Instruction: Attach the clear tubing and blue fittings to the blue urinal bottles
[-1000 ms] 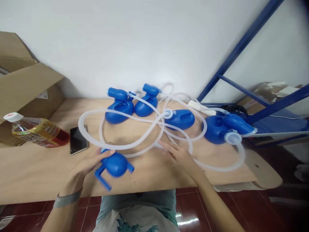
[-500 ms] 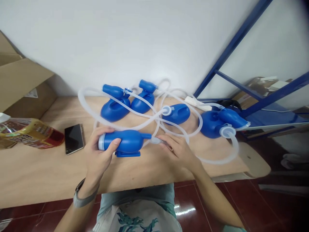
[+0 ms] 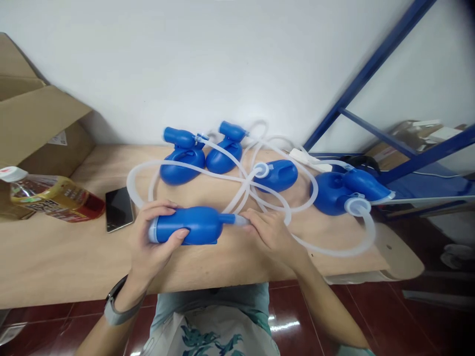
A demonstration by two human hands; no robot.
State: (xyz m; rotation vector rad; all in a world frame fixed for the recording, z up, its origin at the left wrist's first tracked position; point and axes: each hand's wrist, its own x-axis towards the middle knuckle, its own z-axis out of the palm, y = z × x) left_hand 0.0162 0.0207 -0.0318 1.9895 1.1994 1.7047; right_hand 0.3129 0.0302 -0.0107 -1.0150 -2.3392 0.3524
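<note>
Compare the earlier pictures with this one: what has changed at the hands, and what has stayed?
The left hand has turned the blue part sideways, spout pointing right; the right hand, gripping a tube end, has brought it to the spout. The phone and drink bottle stayed put.

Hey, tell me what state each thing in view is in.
Left hand: closed around blue piece.
Right hand: pinching tube end.
Blue piece: held sideways.
Tube end: at the piece's nozzle; how firmly seated, unclear.
White tubes: loosely looped.
Blue jugs: resting on table.
Phone: flat, screen dark.
Drink bottle: capped.
Cardboard box: open.
</note>
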